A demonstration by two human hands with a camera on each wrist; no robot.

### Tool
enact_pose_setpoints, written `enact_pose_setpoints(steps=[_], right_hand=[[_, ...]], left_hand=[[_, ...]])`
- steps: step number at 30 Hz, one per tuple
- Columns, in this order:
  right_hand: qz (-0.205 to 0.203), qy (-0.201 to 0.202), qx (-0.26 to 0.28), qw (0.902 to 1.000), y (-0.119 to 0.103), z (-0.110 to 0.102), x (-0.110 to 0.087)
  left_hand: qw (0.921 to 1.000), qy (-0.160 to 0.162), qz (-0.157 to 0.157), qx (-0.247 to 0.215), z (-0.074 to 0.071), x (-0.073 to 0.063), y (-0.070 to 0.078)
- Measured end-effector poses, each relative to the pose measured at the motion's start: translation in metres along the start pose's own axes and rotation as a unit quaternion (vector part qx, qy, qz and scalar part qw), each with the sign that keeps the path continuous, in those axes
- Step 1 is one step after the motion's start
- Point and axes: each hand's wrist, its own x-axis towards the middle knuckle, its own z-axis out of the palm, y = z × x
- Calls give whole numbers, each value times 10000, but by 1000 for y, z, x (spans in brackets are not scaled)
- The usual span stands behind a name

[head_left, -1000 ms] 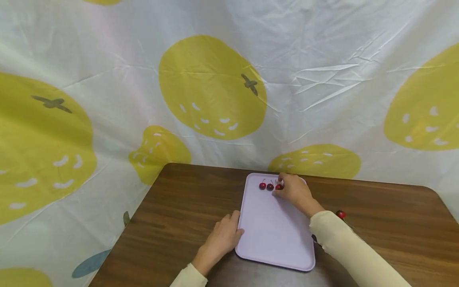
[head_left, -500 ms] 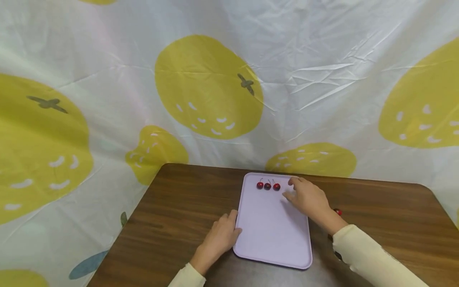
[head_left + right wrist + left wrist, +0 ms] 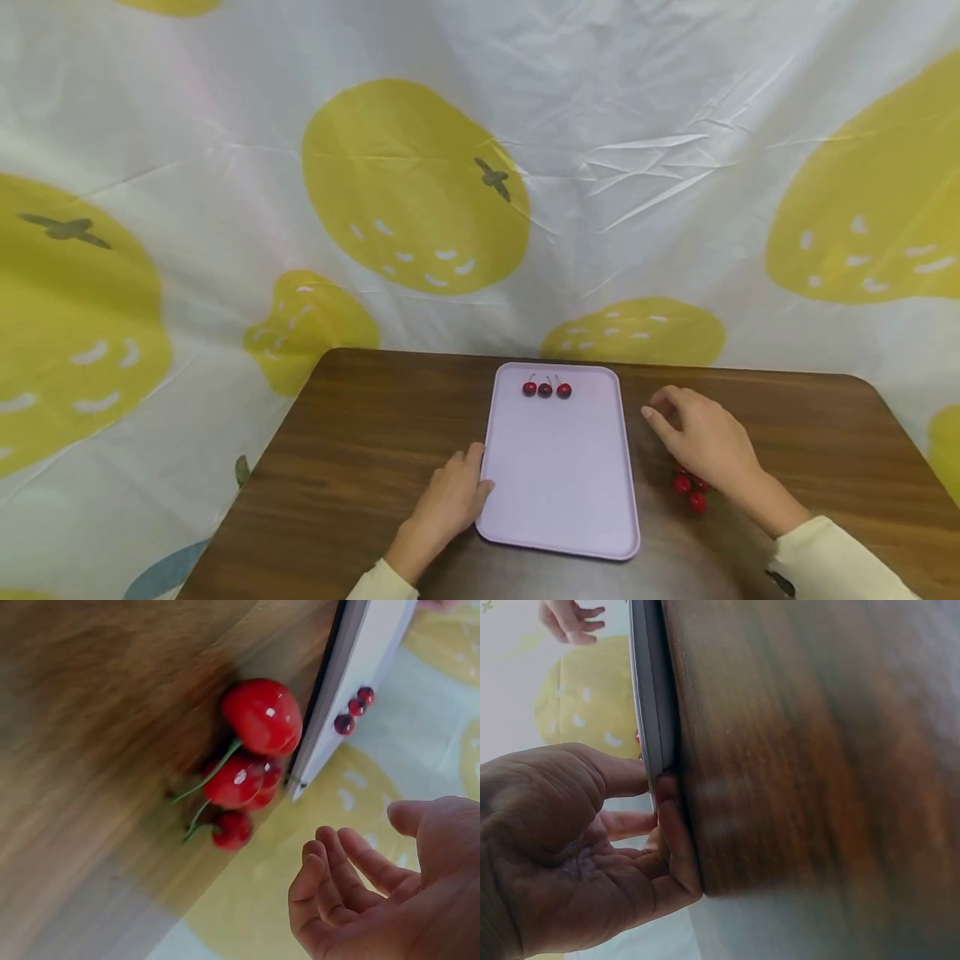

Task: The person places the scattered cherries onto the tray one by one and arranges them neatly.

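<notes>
In a row near the far edge of a pale-lilac rectangular tray (image 3: 558, 475), three round dark-red cherries (image 3: 545, 390). To the right, on a brown wood-grain table (image 3: 390, 433), clustered bright-red cherries (image 3: 682, 485); nearby, the right hand (image 3: 708, 437), thumb and fingertips apart. Clamped on the tray's left rim, the left hand (image 3: 450, 493). Behind, white cloth (image 3: 232, 200) with yellow fruit.

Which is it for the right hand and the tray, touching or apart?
Apart: in the head view, a strip of table shows between the right hand and the tray.
</notes>
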Motion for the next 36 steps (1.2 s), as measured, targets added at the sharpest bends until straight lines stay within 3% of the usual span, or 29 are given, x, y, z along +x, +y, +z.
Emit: enact_pose_setpoints(steps=[5, 18, 23, 36], right_hand=[[279, -24, 124, 9995, 19, -9, -9], [358, -30, 410, 9985, 49, -4, -28], [291, 100, 446, 9985, 63, 2, -26], [119, -283, 699, 9971, 77, 8, -18]], left_hand=[[10000, 3, 4, -15, 1, 1, 1], [10000, -32, -29, -59, -1, 0, 3], [10000, -11, -27, -56, -1, 0, 2], [10000, -1, 23, -66, 0, 0, 1]])
